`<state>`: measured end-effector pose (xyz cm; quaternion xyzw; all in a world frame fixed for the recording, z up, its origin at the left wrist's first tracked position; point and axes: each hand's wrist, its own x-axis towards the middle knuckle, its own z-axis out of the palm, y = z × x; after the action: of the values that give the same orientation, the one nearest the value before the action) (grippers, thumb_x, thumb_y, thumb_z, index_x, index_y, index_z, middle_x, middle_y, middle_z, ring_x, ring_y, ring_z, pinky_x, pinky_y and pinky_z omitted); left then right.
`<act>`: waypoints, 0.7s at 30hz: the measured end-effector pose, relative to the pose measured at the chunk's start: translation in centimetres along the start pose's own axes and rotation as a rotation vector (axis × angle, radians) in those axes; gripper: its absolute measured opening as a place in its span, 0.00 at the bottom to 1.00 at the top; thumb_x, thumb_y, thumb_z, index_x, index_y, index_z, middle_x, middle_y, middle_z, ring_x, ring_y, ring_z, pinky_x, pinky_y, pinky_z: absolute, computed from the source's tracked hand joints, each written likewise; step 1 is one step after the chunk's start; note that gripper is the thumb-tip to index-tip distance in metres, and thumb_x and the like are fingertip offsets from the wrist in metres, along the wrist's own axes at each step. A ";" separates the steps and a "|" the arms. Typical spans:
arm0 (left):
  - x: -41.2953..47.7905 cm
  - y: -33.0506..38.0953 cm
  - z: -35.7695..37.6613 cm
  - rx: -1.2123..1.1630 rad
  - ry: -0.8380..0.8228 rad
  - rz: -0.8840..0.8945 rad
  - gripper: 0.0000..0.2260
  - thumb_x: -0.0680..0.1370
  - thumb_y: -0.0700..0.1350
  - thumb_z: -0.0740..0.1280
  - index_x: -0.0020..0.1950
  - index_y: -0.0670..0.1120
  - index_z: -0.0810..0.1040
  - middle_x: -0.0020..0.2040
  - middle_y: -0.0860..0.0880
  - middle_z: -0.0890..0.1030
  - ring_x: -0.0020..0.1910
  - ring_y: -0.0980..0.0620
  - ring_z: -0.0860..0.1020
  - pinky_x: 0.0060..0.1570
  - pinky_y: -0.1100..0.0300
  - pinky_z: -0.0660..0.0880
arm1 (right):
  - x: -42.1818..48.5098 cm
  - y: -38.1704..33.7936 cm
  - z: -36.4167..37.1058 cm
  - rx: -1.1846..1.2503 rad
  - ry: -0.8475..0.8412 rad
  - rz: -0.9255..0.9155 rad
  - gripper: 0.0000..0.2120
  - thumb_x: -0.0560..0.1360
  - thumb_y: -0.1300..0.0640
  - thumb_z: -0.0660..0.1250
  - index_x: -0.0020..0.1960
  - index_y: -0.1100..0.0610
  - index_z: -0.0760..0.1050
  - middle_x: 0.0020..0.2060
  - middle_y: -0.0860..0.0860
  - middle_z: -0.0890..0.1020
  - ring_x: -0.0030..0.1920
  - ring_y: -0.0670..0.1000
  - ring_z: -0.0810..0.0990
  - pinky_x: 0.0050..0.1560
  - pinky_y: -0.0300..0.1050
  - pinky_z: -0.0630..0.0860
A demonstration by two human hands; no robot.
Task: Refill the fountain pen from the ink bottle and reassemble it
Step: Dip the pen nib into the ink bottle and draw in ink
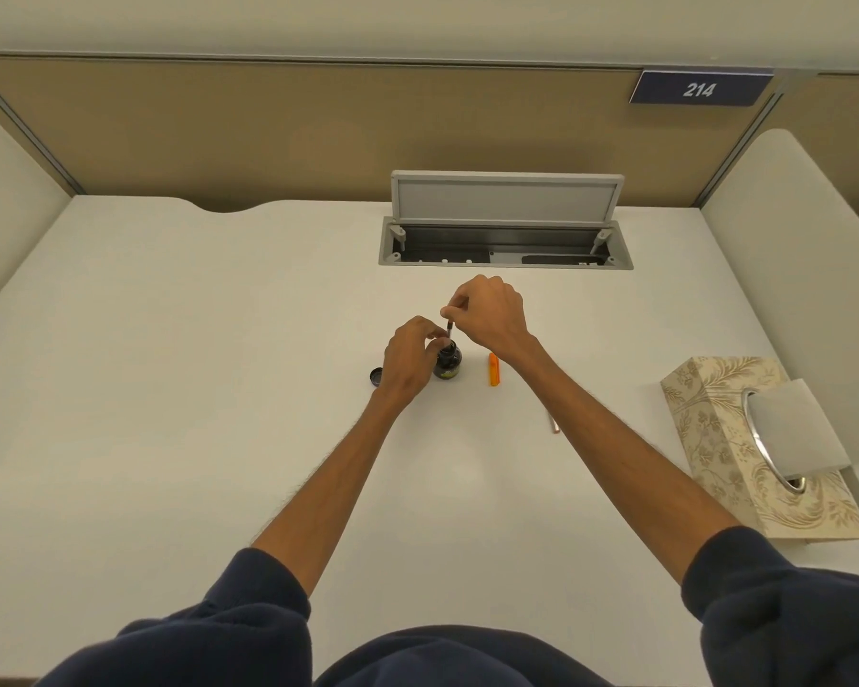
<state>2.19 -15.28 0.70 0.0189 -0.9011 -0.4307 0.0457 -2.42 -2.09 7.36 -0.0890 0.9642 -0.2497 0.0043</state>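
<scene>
Ink bottle stands in the left hand's curled grip. Right hand pinches the pen section over its mouth.

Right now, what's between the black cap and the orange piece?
The ink bottle, held by the left hand, stands between the cap and the orange piece; head view.

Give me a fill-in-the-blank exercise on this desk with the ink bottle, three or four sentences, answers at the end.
1. The left hand grips the ink bottle, whose cap lies on the desk to its ____.
2. The right hand pinches a thin pen part over the bottle; the pen piece lying right of the bottle is ____.
3. The sign on the partition reads ____.
4. The hatch lid stands ____.
Answers: left; orange; 214; open.
</scene>
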 end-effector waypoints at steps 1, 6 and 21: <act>0.0 0.0 0.0 0.006 -0.001 0.000 0.05 0.78 0.42 0.68 0.50 0.44 0.83 0.52 0.47 0.82 0.51 0.48 0.79 0.50 0.52 0.75 | 0.0 0.0 0.0 -0.004 0.003 0.006 0.12 0.76 0.49 0.71 0.50 0.58 0.85 0.44 0.53 0.87 0.38 0.47 0.78 0.43 0.42 0.77; 0.0 0.1 0.1 0.007 -0.001 -0.005 0.05 0.78 0.42 0.68 0.51 0.43 0.83 0.53 0.47 0.83 0.51 0.48 0.79 0.49 0.51 0.75 | 0.1 0.1 -0.3 -0.028 -0.011 0.028 0.17 0.75 0.44 0.70 0.49 0.58 0.85 0.42 0.54 0.86 0.39 0.49 0.78 0.44 0.44 0.77; -0.1 0.0 0.1 -0.010 0.009 -0.033 0.05 0.78 0.43 0.68 0.50 0.45 0.83 0.52 0.49 0.83 0.50 0.50 0.79 0.49 0.53 0.74 | -0.2 0.2 0.0 -0.003 0.009 0.015 0.15 0.75 0.45 0.71 0.49 0.58 0.85 0.42 0.53 0.86 0.38 0.48 0.78 0.42 0.42 0.76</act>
<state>2.29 -15.22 0.63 0.0354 -0.8983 -0.4358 0.0428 -2.29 -1.89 7.27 -0.0807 0.9652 -0.2488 0.0016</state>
